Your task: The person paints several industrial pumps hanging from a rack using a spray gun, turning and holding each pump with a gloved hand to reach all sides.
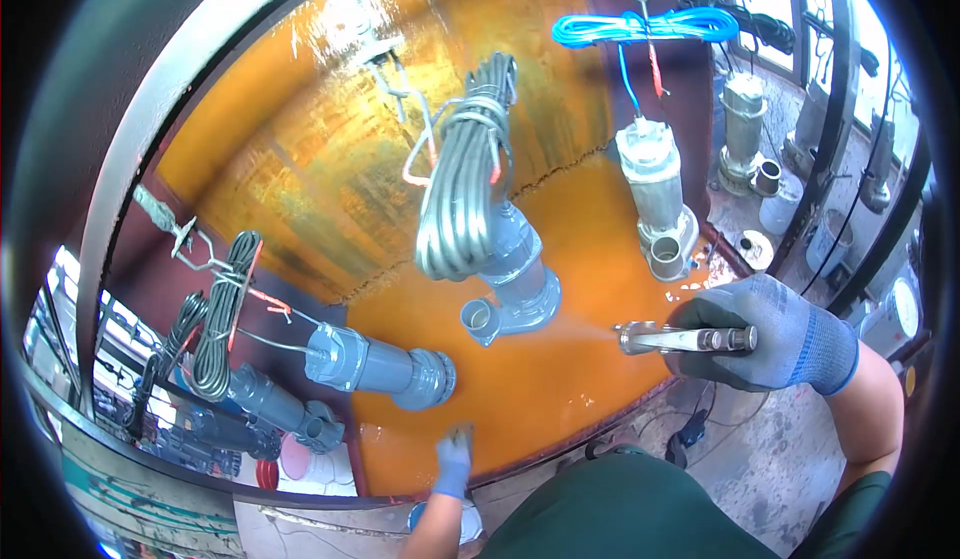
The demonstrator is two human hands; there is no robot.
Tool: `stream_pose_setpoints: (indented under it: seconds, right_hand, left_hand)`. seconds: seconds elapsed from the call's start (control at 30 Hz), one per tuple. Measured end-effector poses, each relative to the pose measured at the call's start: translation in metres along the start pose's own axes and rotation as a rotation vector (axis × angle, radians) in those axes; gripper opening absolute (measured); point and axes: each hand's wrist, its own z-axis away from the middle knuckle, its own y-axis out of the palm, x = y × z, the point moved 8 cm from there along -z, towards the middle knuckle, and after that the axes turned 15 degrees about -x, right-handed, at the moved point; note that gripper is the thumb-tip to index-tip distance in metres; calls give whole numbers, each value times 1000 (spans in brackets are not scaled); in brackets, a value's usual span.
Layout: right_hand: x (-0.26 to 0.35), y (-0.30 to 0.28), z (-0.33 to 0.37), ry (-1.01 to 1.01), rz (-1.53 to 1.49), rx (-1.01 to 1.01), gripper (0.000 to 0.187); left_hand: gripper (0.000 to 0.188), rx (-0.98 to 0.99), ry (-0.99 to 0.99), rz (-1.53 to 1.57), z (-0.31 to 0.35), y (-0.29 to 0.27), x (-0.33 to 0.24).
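My right hand (735,334), in a grey-blue glove, is wrapped round a metal spray gun (685,340). The gun's nozzle points left, and a faint mist streams from it toward the base of a grey-painted submersible pump (518,269) in the middle. A thick coil of grey cable (465,184) hangs in front of that pump's upper part. My left hand (454,453), gloved too, is low in the middle with its fingers stretched forward and nothing visible in them. Nearest to it is another grey pump (380,367), hanging tilted on the left.
Behind the pumps stands an orange-stained booth wall (380,159). An unpainted silvery pump (655,194) with a blue cable coil (645,28) hangs at right. More pumps (743,129) and buckets (832,239) stand beyond. A metal frame (130,179) curves along the left.
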Motion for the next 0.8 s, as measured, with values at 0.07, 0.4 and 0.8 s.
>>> stream_pose_setpoints:
  seconds: [0.07, 0.4, 0.8]
  right_hand:
    - [-37, -1, 18, 55, 8, -41, 21]
    - [-88, 30, 51, 255, -410, -188, 25]
    - [-93, 3, 58, 459, -410, -186, 31]
  left_hand:
    - [26, -59, 296, 65, -37, 8, -127]
    - [72, -54, 809, 243, 0, 22, -542]
    - [67, -53, 1281, -5, 57, 57, -620]
